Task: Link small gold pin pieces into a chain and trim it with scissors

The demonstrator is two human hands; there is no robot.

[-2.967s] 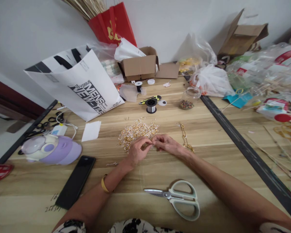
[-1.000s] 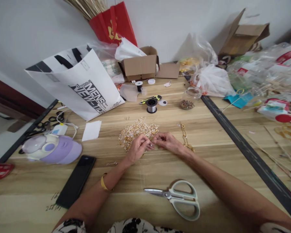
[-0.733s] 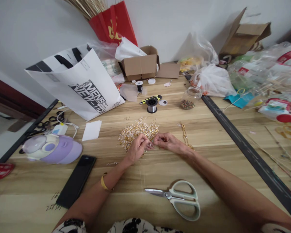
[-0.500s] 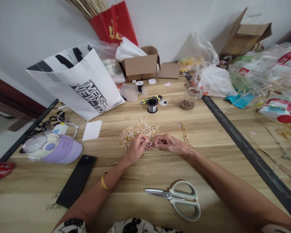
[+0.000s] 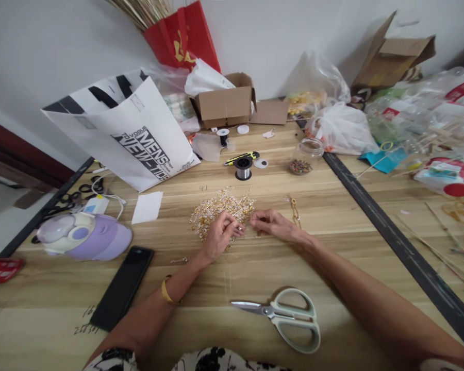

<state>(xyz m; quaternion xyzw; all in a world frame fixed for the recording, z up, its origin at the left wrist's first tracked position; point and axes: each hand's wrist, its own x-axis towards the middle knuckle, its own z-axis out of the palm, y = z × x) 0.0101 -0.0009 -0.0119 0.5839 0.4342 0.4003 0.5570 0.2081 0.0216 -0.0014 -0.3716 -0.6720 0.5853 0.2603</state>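
A loose heap of small gold and clear beads [image 5: 212,208] lies on the wooden table. Over its lower right side, my left hand [image 5: 221,234] pinches something tiny, perhaps a bead, between thumb and fingers. Just right of it, my right hand [image 5: 272,225] is closed in a pinch; a thin thread may run from it, too fine to tell. A narrow gap parts the two hands. Past my right hand lies a gold chain [image 5: 294,208]. Nearer me rest scissors [image 5: 282,315] with pale handles, their blades pointing left.
Behind the heap stand a spool of clear line [image 5: 243,169], a yellow cutter [image 5: 239,157] and a jar of beads [image 5: 305,157]. A black phone [image 5: 121,288] and a purple device [image 5: 96,236] lie at left. Bags, boxes and plastic bottles line the back and right.
My right hand has drawn slightly to the right, widening the gap between the hands. My left hand stays almost where it was.
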